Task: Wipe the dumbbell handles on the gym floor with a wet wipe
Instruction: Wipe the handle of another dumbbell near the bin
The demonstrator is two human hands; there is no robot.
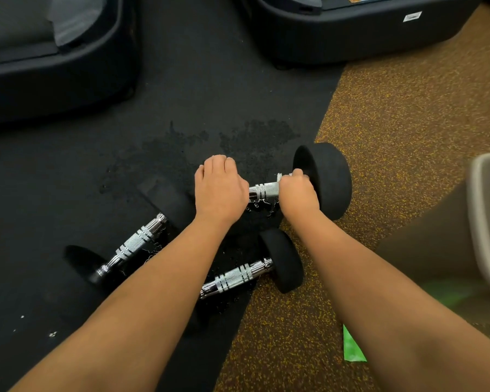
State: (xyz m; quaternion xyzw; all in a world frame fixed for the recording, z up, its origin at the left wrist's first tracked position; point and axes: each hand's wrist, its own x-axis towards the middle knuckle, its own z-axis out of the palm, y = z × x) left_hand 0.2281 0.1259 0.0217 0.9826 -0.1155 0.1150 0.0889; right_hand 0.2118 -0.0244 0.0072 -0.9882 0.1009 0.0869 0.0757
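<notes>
On the floor (181, 94), left hand (221, 190) clamps the dumbbell (326, 179) steady while right hand (297, 193) clenches the wet wipe (283, 175) round its handle (263, 189).

My left forearm (153, 284) and right forearm (374, 281) rise bare from the bottom corners and converge toward mid-frame. My left hand (221, 190) sits knuckles-up, wrist straight, fingers curled down over the dumbbell (330, 176). My right hand (297, 193), just to its right and not touching it, is fisted round the wipe (284, 176) on the handle.
</notes>
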